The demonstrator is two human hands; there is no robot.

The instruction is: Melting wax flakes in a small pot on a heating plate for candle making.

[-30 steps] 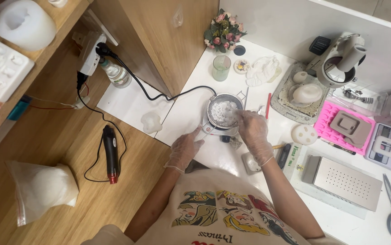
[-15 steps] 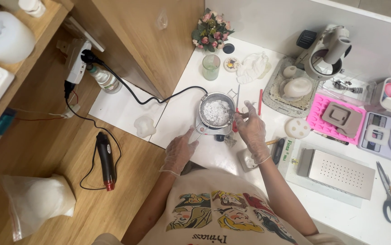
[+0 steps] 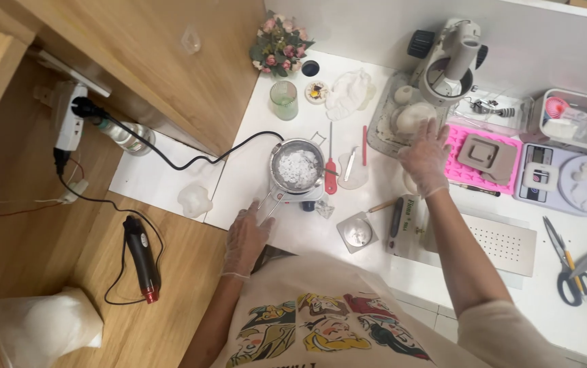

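My left hand (image 3: 247, 234), in a thin clear glove, grips the wire handle of a small metal pot (image 3: 297, 167) filled with white flakes. The pot stands on a small electric burner (image 3: 293, 197) at the white counter's left end. My gloved right hand (image 3: 425, 155) is stretched out to the right with fingers spread, above a grey mat (image 3: 381, 133) and a round white mould. It holds nothing. A red-handled tool (image 3: 331, 178) lies just right of the pot.
A pink silicone mould (image 3: 487, 163), a scale (image 3: 537, 174) and scissors (image 3: 569, 272) lie to the right. A stereo microscope (image 3: 447, 61) stands at the back. A green glass (image 3: 284, 99) and flowers (image 3: 278, 37) sit behind the pot. A black heat gun (image 3: 140, 255) rests on the wooden surface at left.
My right hand left the pot's rim and reached right toward the grey mat, fingers now spread. The red-handled tool now lies beside the pot. My left hand keeps the pot handle.
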